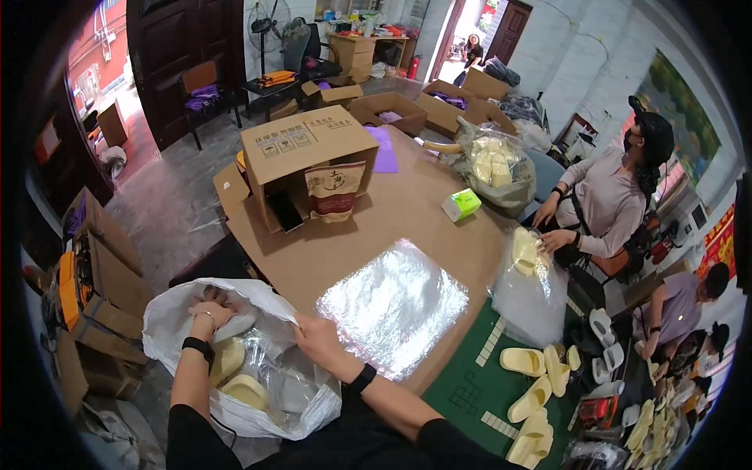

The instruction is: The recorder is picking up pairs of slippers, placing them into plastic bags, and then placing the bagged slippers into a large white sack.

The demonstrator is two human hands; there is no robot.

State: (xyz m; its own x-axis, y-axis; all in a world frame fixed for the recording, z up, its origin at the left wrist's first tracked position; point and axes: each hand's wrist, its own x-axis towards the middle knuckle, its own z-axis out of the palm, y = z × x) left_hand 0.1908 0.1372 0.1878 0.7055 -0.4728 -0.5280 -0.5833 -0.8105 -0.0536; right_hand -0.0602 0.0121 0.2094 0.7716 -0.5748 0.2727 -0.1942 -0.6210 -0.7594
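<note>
Cardboard-topped table (407,211), left hand (210,312) half-hidden — sack (168,313)

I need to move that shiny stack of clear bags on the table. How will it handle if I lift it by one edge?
The stack of clear bags looks thin and glossy, so it would probably droop and the sheets slide apart. It lies flat, likely light; supporting it underneath seems safer.

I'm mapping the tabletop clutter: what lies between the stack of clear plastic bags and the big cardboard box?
In the head view, only bare brown tabletop lies between the stack of clear plastic bags and the cardboard box; a red-and-cream pouch leans at the box's front.
</note>
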